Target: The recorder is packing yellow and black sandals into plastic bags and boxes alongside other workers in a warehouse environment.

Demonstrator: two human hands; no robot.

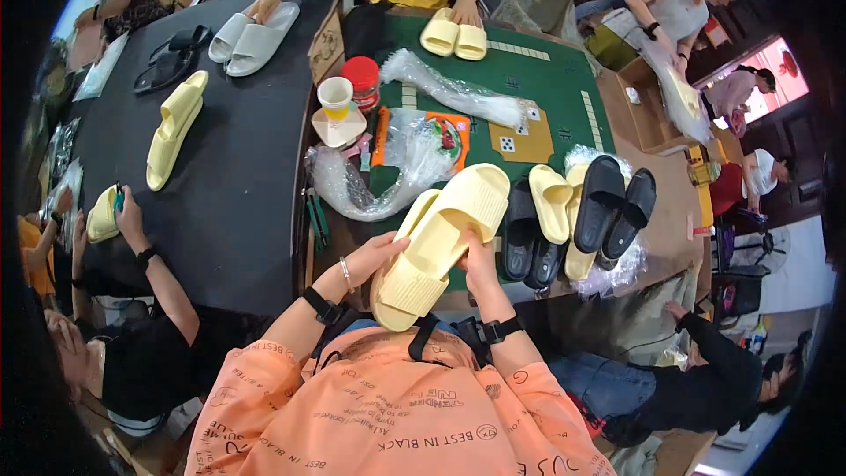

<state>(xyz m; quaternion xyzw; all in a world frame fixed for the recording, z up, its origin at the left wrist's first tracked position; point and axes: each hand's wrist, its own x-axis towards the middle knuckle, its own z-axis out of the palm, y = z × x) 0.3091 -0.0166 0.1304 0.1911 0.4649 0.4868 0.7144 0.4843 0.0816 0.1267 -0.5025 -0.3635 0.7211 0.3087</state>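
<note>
A pair of pale yellow slide slippers is held in front of my chest at the near table edge, tilted, one slipper overlapping the other. My left hand grips the pair from the left side, its fingers partly hidden behind. My right hand closes on the right side, its fingertips at the opening of the front slipper. Beyond them, a clear plastic bag lies next to an orange packet. Just right of my right hand are black slippers and a yellow slipper.
More black slippers lie on plastic at the right. A green mat covers the table, with a white cup and red jar at its left. Co-workers handle slippers at the black table and far side.
</note>
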